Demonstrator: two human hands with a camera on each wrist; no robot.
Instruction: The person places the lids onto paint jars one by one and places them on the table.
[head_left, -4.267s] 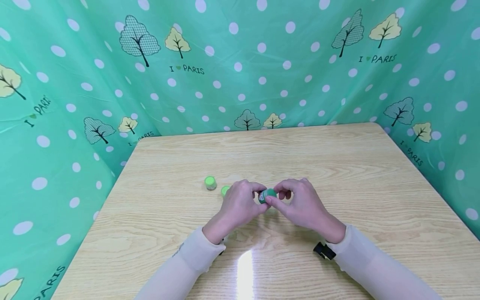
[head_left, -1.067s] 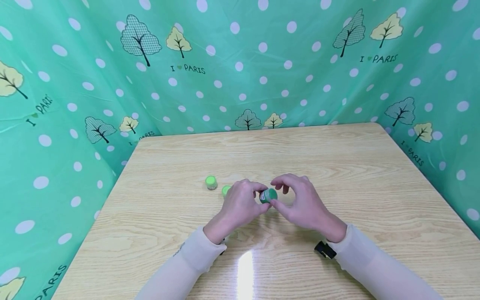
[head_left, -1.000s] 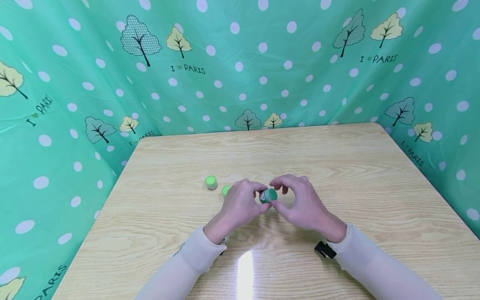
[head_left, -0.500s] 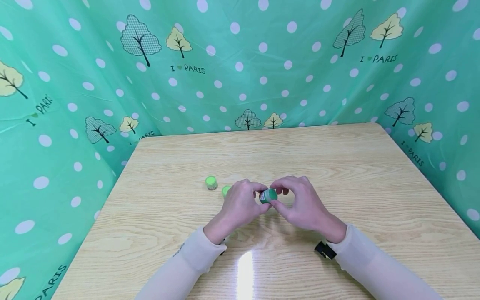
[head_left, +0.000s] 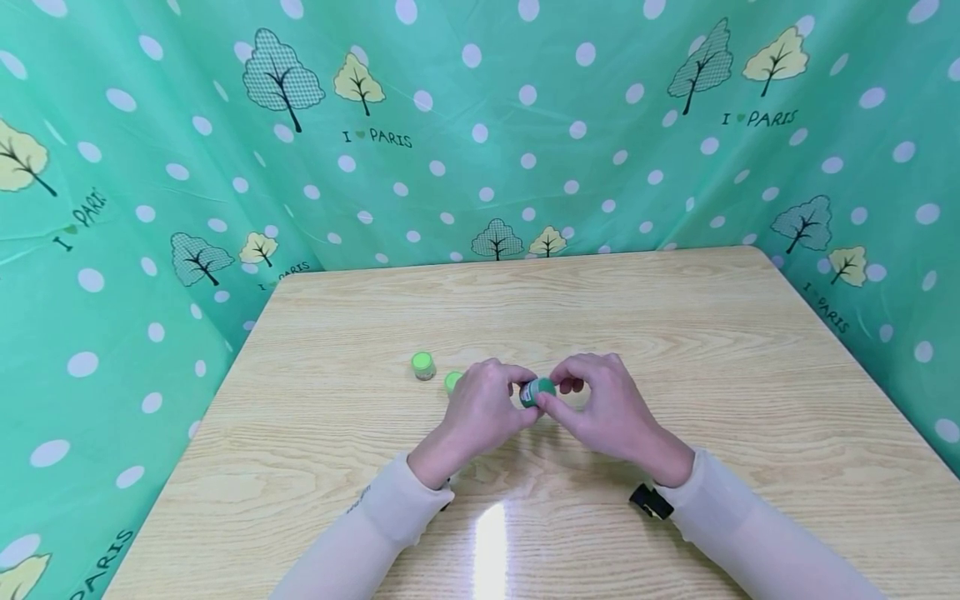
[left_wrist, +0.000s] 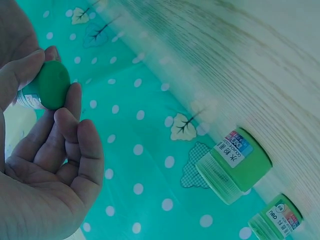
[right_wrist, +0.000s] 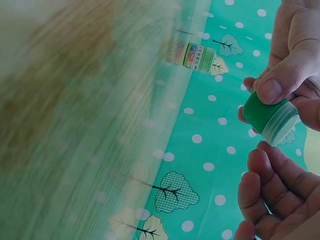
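In the head view, a small green paint jar (head_left: 530,393) is lifted above the table, tilted, between both hands. My left hand (head_left: 480,408) grips its left end between thumb and fingers. At the other end, my right hand (head_left: 611,412) pinches with thumb and forefinger, its other fingers curled in. The right wrist view shows the jar's dark green body (right_wrist: 260,112) and a translucent end. To the left, one light green paint jar (head_left: 423,365) stands upright. A second light green paint jar (head_left: 452,381) is partly hidden behind my left hand; both show printed labels in the left wrist view.
The wood-grain table (head_left: 637,308) carries a bright light reflection (head_left: 491,550) near its front. A green dotted curtain (head_left: 480,150) hangs behind it and along its sides. A black strap buckle (head_left: 651,501) sits at my right cuff.
About a second ago the right forefinger was lifted off the jar; it has come down to the jar's end, and the thumb has shifted. The left hand stays put. Standing jars have not moved.
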